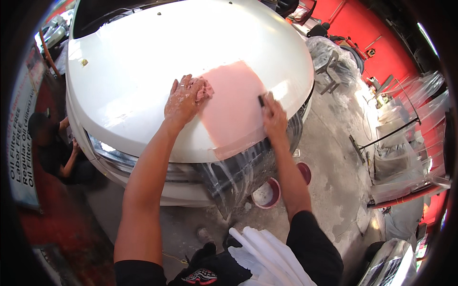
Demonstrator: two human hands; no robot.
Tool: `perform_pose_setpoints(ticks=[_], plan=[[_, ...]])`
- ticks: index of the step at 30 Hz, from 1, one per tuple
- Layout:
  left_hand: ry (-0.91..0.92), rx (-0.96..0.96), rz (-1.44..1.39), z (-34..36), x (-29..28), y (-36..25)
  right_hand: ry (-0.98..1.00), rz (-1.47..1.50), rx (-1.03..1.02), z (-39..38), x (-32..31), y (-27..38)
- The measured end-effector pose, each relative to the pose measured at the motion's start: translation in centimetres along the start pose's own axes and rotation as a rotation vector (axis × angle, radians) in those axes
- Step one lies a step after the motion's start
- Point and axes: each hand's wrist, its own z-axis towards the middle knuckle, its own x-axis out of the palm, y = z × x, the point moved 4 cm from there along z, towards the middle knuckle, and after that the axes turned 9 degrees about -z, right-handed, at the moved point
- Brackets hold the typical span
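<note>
Pink filler patch (hood), bowl holding white paste

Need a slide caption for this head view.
Left hand and right hand work pink filler on a white car hood.

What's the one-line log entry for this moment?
left hand: pressing pink cloth on white car hood | right hand: holding dark scraper at pink patch edge | red bowl: on floor

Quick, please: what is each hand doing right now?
Left hand: pressed on a pink rag on the hood.
Right hand: closed on a dark tool.
</note>
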Motion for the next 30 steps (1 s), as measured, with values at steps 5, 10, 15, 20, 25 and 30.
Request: perform_pose_setpoints(ticks=[5, 10, 15, 20, 25, 30], plan=[[0.008, -0.021, 0.011, -0.1, -0.3, 1.7, -0.137, -0.071, -0.174, -7.3, 1.0, 4.5], [-0.02, 0.014, -0.006, 0.2, -0.4, 0.4, 0.014, -0.085, 0.028, 1.6, -0.8, 2.0], [-0.071, 0.026, -0.029, -0.5, 0.6, 2.4, -0.054, -0.16, -0.38, -9.2, 1.7, 11.3], [-0.119, 0.085, -0.055, 1.0, 0.9, -0.4, -0.022, -0.25, -0.131, 6.2, 2.8, 6.9], [-0.158, -0.067, 0.041, -1.6, -0.4, 5.1, 0.013, -0.066, -0.516, -10.2, 3.9, 17.8], [-0.233, -0.03, 0.07, -5.5, -3.6, 5.6, 0.153, -0.161, -0.272, 2.3, 4.1, 13.1]])
